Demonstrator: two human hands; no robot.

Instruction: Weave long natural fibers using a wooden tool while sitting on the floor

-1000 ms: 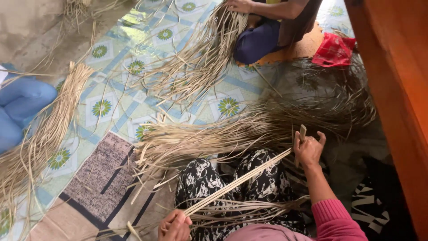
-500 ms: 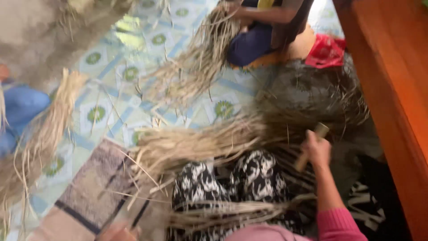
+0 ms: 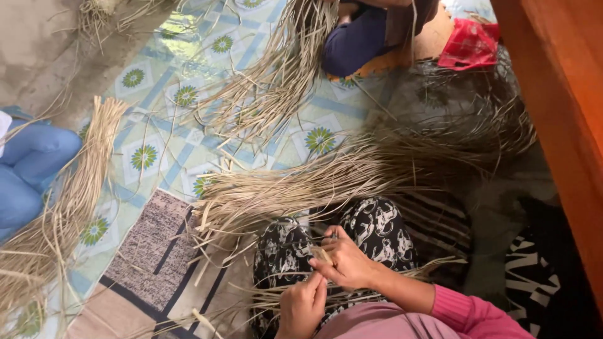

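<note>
Pinching one dry straw strip [image 3: 321,253] over the lap, the right hand [image 3: 344,260] and left hand [image 3: 303,306] are closing on it – a big straw pile [image 3: 295,188] is waiting just ahead – most looks undone

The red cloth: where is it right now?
In the head view the red cloth lies at the top right, beside the seated person in blue and just left of the wooden edge.

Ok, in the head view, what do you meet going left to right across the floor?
Blue-trousered knee → strip bundle → grey mat → left hand → right hand pinching a strip → pink sleeve → wooden furniture.
</note>
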